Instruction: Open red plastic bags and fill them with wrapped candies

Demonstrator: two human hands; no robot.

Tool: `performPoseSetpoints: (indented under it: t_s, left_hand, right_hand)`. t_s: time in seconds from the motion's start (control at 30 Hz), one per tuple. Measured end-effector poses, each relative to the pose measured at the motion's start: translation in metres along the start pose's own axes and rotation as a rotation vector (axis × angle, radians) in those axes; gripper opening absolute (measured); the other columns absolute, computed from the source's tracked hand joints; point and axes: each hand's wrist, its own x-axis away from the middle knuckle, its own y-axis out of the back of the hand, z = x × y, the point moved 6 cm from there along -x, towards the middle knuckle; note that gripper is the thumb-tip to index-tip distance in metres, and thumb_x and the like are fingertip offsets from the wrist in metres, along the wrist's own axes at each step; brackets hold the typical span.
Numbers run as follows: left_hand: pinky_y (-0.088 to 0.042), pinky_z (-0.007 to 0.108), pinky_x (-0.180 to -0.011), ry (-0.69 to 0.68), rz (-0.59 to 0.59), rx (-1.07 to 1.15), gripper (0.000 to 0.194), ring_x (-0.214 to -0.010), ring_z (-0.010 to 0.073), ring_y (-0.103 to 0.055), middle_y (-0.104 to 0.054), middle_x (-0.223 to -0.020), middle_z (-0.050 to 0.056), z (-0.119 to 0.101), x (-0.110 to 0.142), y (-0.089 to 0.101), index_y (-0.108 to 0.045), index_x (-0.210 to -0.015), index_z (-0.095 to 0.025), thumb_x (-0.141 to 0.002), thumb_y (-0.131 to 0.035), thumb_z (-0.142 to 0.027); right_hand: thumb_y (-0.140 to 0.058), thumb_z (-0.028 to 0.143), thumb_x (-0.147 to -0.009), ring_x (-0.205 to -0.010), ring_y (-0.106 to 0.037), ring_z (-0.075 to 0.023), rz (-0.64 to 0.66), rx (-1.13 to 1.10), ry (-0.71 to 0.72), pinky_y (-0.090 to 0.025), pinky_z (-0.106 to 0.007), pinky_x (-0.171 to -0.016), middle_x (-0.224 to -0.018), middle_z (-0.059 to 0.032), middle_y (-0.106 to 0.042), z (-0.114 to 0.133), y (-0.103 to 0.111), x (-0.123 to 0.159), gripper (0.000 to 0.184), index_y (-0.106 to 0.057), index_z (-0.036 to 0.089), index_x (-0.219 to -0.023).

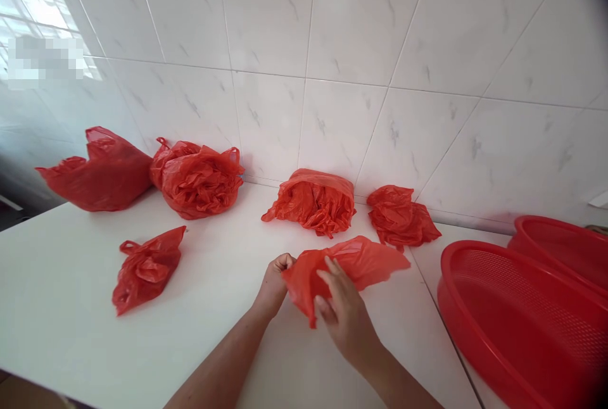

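Note:
A thin red plastic bag [365, 263] is spread out between my two hands above the white table. My left hand [278, 279] is closed on the bag's left edge, its fingers curled. Against the near face of the bag lies my right hand [344, 311], fingers apart and partly stretched, touching the plastic. Just behind the held bag, a bundle of crumpled red bags [316, 200] rests near the wall. Another crumpled red bag [401, 216] lies to the right of that bundle.
Two large red plastic baskets, a near one [513, 308] and a far one [565, 251], stand at the right. On the left are a full red bag [109, 171], a stuffed red bag [202, 181] and a smaller crumpled one [149, 270]. A tiled wall [351, 35] bounds the table's back.

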Motion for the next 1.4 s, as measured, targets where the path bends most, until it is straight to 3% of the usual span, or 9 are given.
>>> performPoseSetpoints:
  t_s: [0.13, 0.5, 0.6, 0.7, 0.8, 0.97, 1.1, 1.23, 1.4]
  left_hand:
    - [-0.031, 0.02, -0.049, 0.015, 0.125, 0.054, 0.021, -0.049, 0.0069, -0.042, -0.051, -0.06, -0.006, 0.001, 0.002, -0.006, -0.047, -0.071, -0.019, -0.065, -0.067, -0.017]
    - [-0.046, 0.028, -0.069, 0.038, 0.332, 0.055, 0.03, -0.078, 0.0169, -0.061, -0.064, -0.098, 0.006, -0.011, 0.01, -0.023, -0.059, -0.096, -0.022, -0.07, -0.073, -0.023]
    - [-0.046, 0.027, -0.067, 0.059, 0.337, 0.055, 0.024, -0.075, 0.0152, -0.061, -0.064, -0.096, 0.006, -0.007, 0.01, -0.023, -0.059, -0.089, -0.02, -0.069, -0.073, -0.023]
    - [-0.044, 0.024, -0.06, 0.081, 0.291, 0.075, 0.025, -0.065, 0.0126, -0.059, -0.066, -0.086, 0.004, -0.002, 0.006, -0.016, -0.057, -0.081, -0.019, -0.065, -0.076, -0.023]
    - [-0.045, 0.026, -0.061, 0.038, 0.212, 0.089, 0.032, -0.068, 0.0155, -0.061, -0.066, -0.088, 0.004, -0.005, 0.001, -0.008, -0.058, -0.084, -0.019, -0.062, -0.078, -0.029]
    - [-0.047, 0.028, -0.067, -0.035, 0.077, 0.028, 0.037, -0.078, 0.0192, -0.062, -0.066, -0.093, 0.005, -0.02, -0.008, 0.01, -0.059, -0.094, -0.019, -0.063, -0.077, -0.028]
    - [-0.047, 0.032, -0.084, -0.072, -0.043, -0.021, 0.039, -0.098, 0.0217, -0.06, -0.064, -0.107, 0.008, -0.03, -0.008, 0.031, -0.061, -0.104, -0.019, -0.07, -0.072, -0.033]
    - [-0.046, 0.033, -0.087, 0.011, -0.125, -0.187, 0.043, -0.11, 0.0228, -0.054, -0.056, -0.125, 0.009, -0.038, 0.009, 0.046, -0.057, -0.114, -0.023, -0.075, -0.065, -0.04]
    - [-0.049, 0.034, -0.078, -0.16, -0.329, -0.387, 0.043, -0.101, 0.0224, -0.057, -0.054, -0.122, 0.008, -0.069, 0.037, 0.05, -0.051, -0.119, -0.026, -0.084, -0.05, -0.05]
  right_hand:
    - [-0.031, 0.029, -0.096, -0.105, -0.057, -0.0245, -0.02, 0.135, -0.176, -0.049, -0.043, -0.086, -0.106, -0.0111, -0.063, -0.047, 0.011, -0.011, 0.031, -0.055, 0.017, -0.109]
    - [-0.043, 0.009, -0.081, -0.107, -0.056, -0.0237, 0.129, 0.39, -0.05, -0.052, -0.032, -0.069, -0.145, -0.0106, -0.034, -0.061, -0.001, -0.015, 0.055, -0.039, 0.022, -0.134]
    - [-0.043, 0.007, -0.079, -0.094, -0.059, -0.0217, 0.144, 0.473, -0.06, -0.048, -0.028, -0.058, -0.135, -0.0125, -0.044, -0.062, 0.001, -0.021, 0.056, -0.042, 0.021, -0.133]
    - [-0.043, 0.005, -0.077, -0.075, -0.055, -0.0183, 0.186, 0.497, -0.042, -0.045, -0.028, -0.057, -0.102, -0.0081, -0.058, -0.059, 0.006, -0.025, 0.03, -0.063, 0.02, -0.094]
    - [-0.049, 0.004, -0.075, -0.08, -0.052, -0.0198, 0.161, 0.49, 0.035, -0.045, -0.033, -0.069, -0.097, -0.0071, -0.058, -0.048, 0.015, -0.022, 0.019, -0.058, 0.019, -0.068]
    - [-0.057, 0.018, -0.083, -0.105, -0.048, -0.0269, 0.119, 0.488, 0.148, -0.042, -0.041, -0.086, -0.108, -0.0079, -0.059, -0.037, 0.029, 0.0, 0.008, -0.06, 0.019, -0.075]
    - [-0.048, 0.02, -0.087, -0.071, -0.056, -0.0195, 0.173, 0.527, 0.039, -0.044, -0.033, -0.063, -0.085, -0.0067, -0.061, -0.055, 0.032, 0.023, 0.015, -0.062, 0.019, -0.082]
    - [-0.048, 0.023, -0.086, -0.062, -0.058, -0.0165, 0.259, 0.342, -0.117, -0.042, -0.028, -0.053, -0.08, -0.0012, -0.062, -0.06, 0.035, 0.044, 0.016, -0.059, 0.024, -0.096]
    - [-0.049, 0.026, -0.087, -0.053, -0.055, -0.0129, 0.133, 0.002, -0.041, -0.043, -0.024, -0.05, -0.063, 0.0032, -0.059, -0.011, 0.055, 0.049, 0.008, -0.057, 0.024, -0.09]
